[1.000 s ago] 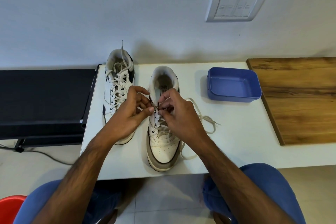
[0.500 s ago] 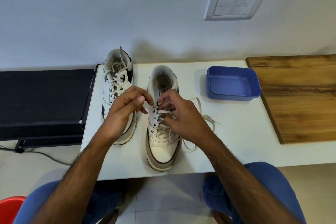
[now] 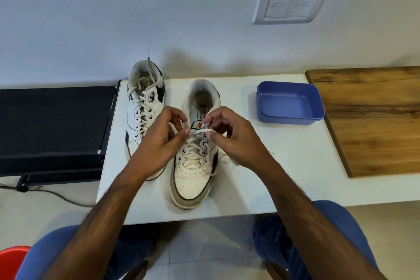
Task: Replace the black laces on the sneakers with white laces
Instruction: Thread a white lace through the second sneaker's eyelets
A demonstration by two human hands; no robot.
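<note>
Two white sneakers stand on the white table (image 3: 284,166), toes toward me. The left sneaker (image 3: 145,107) is laced in white up to its collar. The right sneaker (image 3: 195,161) carries a white lace (image 3: 200,130) through its lower eyelets, and a loose end trails off its right side. My left hand (image 3: 159,143) pinches this lace at the shoe's left upper eyelet. My right hand (image 3: 234,136) holds it at the right side of the tongue. A flat span of lace runs between my two hands.
A blue plastic tray (image 3: 288,103) sits on the table right of the shoes. A wooden board (image 3: 372,118) lies at the far right. A black rack (image 3: 52,127) adjoins the table's left edge. A switch plate (image 3: 292,2) is on the wall.
My hands have moved slightly apart, drawing the white lace flat across the right sneaker's tongue. The loose lace on the table at the right has shortened.
</note>
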